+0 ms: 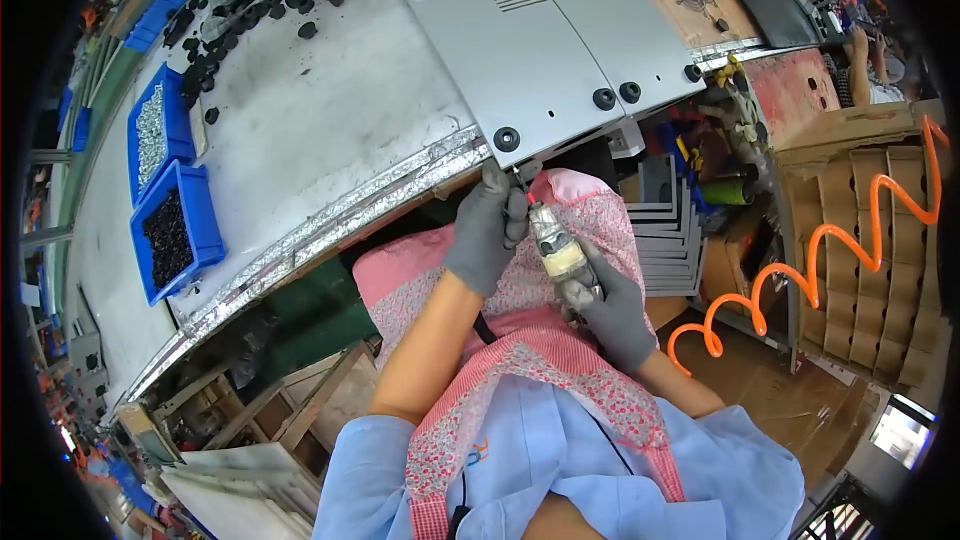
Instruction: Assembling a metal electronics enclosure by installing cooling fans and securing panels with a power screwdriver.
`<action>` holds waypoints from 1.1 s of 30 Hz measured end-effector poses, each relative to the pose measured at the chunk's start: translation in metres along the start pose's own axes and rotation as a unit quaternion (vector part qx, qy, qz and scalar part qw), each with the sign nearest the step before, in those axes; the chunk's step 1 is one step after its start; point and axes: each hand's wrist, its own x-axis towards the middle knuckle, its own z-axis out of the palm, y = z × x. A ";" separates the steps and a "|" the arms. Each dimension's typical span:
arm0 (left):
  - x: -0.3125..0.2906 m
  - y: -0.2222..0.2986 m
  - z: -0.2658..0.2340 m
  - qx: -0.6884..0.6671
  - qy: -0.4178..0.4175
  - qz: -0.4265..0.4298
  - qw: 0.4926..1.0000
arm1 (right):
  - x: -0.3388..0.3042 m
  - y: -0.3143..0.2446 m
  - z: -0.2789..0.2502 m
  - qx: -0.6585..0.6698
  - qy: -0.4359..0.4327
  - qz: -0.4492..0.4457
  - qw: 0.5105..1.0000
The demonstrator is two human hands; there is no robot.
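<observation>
- Head view: the left gloved hand (pixel 484 232) is reaching forward, wrist up, fingers bending close beside the driver bit (pixel 518 178); whether they are pinching it, I cannot tell.
- The right gloved hand (pixel 612 308) is wrapping firmly round the silver power screwdriver (pixel 556 248), its forearm slanting leftward.
- That tool is lying before the apron (pixel 590 202), its long axis slanting, its bit pointing away and leftward, toward the grey sheet-metal casing's (pixel 500 65) near corner.

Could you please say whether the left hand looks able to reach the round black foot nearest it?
Probably yes: the left hand is just short of the round black foot, which nothing covers.
</observation>
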 end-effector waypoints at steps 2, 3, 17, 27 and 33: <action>0.001 -0.001 -0.002 -0.037 -0.016 -0.001 0.999 | -0.003 -0.006 0.004 0.008 0.014 0.017 1.000; 0.003 -0.004 -0.007 -0.057 -0.033 -0.001 0.998 | -0.002 -0.004 0.005 -0.012 0.019 -0.007 1.000; 0.004 0.003 0.003 -0.150 0.005 -0.031 0.988 | 0.002 0.000 0.011 -0.119 0.062 -0.117 0.984; 0.004 0.005 -0.005 -0.197 -0.038 -0.069 0.977 | 0.000 0.011 -0.004 -0.044 0.046 -0.106 0.992; -0.001 0.006 -0.004 -0.150 -0.012 -0.061 0.987 | -0.010 0.006 -0.034 -0.022 0.103 -0.107 0.989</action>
